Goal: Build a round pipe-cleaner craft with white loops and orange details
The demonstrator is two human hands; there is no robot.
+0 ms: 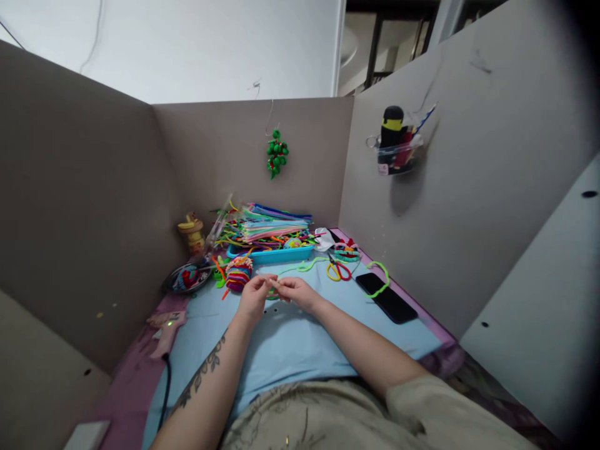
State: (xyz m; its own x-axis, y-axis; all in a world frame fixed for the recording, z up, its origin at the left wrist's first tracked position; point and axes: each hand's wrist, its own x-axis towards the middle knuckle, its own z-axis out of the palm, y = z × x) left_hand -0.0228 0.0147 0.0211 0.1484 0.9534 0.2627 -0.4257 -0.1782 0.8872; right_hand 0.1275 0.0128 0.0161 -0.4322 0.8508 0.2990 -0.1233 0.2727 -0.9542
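Both hands meet over the middle of the blue tabletop. The left hand and right hand pinch a small pale piece between their fingertips. A striped ball lies just beyond the left hand, scissors farther right.

Small pale piece, short and thin, pinched between fingertips of left hand and right hand. Held level, just above light blue cloth. Material and exact shape too small to tell. Both hands met at centre, fingers curled round piece.
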